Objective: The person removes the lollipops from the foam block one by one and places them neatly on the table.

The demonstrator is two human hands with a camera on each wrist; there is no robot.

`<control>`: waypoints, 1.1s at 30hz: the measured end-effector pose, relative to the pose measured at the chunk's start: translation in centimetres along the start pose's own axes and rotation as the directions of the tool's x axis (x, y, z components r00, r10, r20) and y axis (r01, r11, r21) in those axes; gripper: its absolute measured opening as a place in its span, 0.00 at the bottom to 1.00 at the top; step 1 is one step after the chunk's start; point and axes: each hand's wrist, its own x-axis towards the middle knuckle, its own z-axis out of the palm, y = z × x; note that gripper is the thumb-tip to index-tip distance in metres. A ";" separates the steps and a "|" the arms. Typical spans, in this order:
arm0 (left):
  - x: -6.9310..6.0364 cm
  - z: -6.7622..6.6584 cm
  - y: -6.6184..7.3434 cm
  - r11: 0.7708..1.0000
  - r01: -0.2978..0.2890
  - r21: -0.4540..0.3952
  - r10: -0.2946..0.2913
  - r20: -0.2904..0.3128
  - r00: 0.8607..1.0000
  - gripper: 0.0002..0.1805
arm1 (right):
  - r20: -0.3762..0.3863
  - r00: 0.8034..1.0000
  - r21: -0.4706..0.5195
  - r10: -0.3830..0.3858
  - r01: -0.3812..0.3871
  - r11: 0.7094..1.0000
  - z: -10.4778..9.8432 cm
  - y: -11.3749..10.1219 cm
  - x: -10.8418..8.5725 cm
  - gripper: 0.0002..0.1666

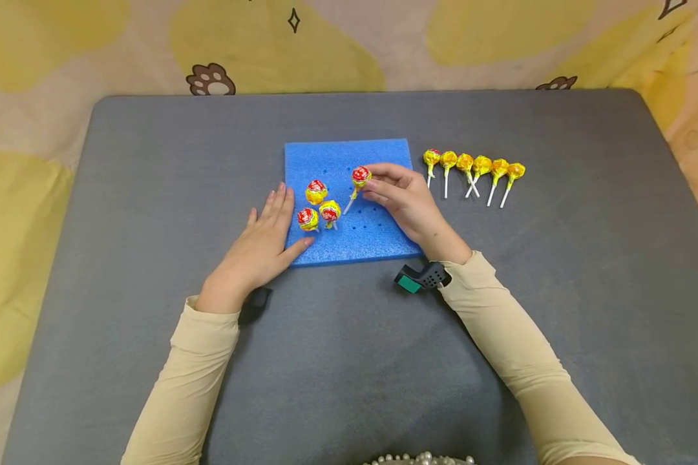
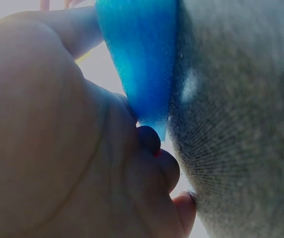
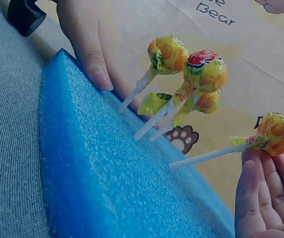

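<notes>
Between its thumb and fingers my right hand [image 1: 410, 203] pinches a lollipop [image 1: 361, 175] by its yellow and red wrapped head. In the right wrist view the stick of that lollipop [image 3: 270, 136] points at the foam surface; whether its tip touches I cannot tell. Three lollipops [image 1: 317, 192] stand by their sticks in the left part of the blue foam block [image 1: 349, 248], which has rows of small dark holes. With fingers straight, my left hand [image 1: 256, 248] rests along the block's left edge, its thumb on the near left corner.
Several wrapped lollipops [image 1: 481, 165] lie in a row on the grey table [image 1: 558, 290], right of the foam block. Each wrist wears a small dark device [image 1: 423, 278]. A patterned yellow cloth [image 1: 337, 45] hangs behind the table's far edge.
</notes>
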 end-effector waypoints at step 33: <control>-0.2 -0.1 0.1 1.000 -0.015 -0.004 0.015 -0.002 1.000 0.48 | -0.021 1.000 0.054 -0.017 0.018 0.998 -3.5 -1.3 -4.2 0.11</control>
